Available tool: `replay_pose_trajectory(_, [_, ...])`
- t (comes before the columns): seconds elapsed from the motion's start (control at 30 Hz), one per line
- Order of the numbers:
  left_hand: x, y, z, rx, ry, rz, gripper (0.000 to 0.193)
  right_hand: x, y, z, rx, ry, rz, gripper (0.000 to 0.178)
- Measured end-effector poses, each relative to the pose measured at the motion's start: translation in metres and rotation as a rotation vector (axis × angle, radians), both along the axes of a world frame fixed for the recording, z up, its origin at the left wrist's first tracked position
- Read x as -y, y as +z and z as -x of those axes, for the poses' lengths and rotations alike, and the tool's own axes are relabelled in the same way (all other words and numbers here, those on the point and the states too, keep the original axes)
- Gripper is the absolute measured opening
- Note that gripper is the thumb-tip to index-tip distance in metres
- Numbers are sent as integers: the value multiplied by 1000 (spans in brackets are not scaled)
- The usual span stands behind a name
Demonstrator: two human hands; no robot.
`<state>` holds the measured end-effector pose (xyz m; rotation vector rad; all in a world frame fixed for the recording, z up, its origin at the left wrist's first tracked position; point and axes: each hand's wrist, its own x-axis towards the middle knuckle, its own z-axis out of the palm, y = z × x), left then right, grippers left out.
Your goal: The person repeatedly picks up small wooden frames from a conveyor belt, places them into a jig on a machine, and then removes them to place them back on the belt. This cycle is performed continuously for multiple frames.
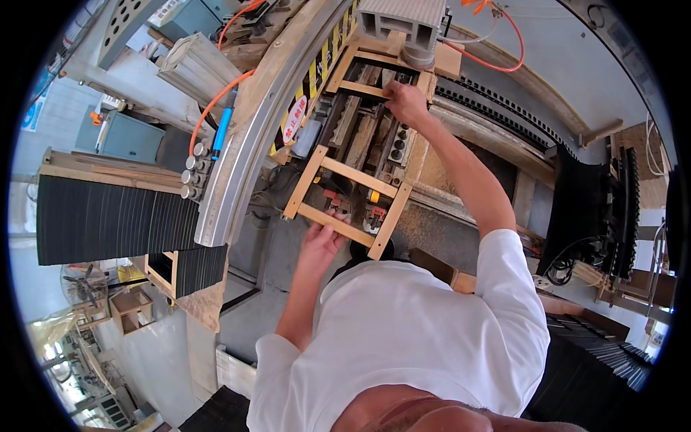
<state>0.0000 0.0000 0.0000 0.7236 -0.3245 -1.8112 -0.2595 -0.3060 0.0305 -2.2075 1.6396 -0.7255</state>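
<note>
Near my body, a small wooden frame point(345, 230) of pale bars hangs tilted, its two side bars sticking out past the cross bars. My left hand point(324, 243) grips its near cross bar, fingers wrapped from below. My right arm reaches far forward over the machine bed. There, my right hand point(407, 104) is closed at the near bar of a second wooden frame point(363, 88), which lies under the machine head point(404, 18). The fingertips of that hand are partly hidden.
Left of the machine runs a long metal beam point(241, 151) with a blue pen-like tool point(222, 133) and an orange hose point(209, 108). Stacked black-edged boards point(108, 216) stand farther left. Sawdust point(432, 230) covers parts of the bed. A black cable chain point(504, 119) lies right.
</note>
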Motion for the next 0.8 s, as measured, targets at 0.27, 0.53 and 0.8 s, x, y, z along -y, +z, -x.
replay_pose_trajectory(0.27, [-38,13,9,73,96,-52,35,12,-3,2,11,91,100,19])
replay_pose_trajectory(0.53, [-64,27,-8,185,156,-69,33,5,4,4,-162,189,119,33])
replay_pose_trajectory(0.8, [-86,30,-42,240,267,-60,34,2,4,10,-191,119,244,34])
